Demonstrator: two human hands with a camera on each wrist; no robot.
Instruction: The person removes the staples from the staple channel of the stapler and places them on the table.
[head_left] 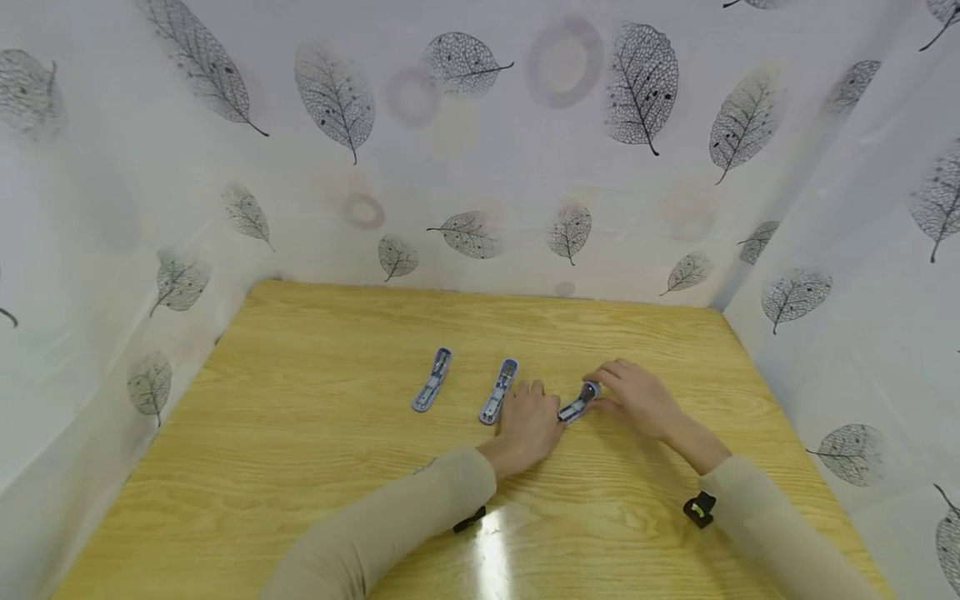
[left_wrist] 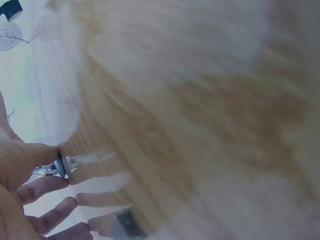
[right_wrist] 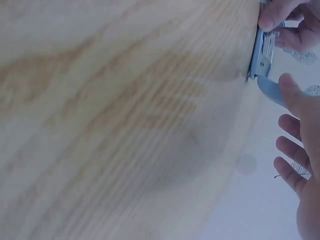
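A small blue stapler with metal inner parts is held between both hands, right of the table's middle. My left hand pinches its near end; thumb and index finger also show around the stapler in the left wrist view. On the far end, my right hand grips with thumb and fingers. In the right wrist view, a blue arm of the stapler slants away from its metal part. Beside the left hand lies a second stapler, with a third stapler further left.
The wooden table reaches back to a pale leaf-patterned curtain, which also hangs at both sides. A black wrist strap piece shows by the right sleeve. Light glares on the near table surface.
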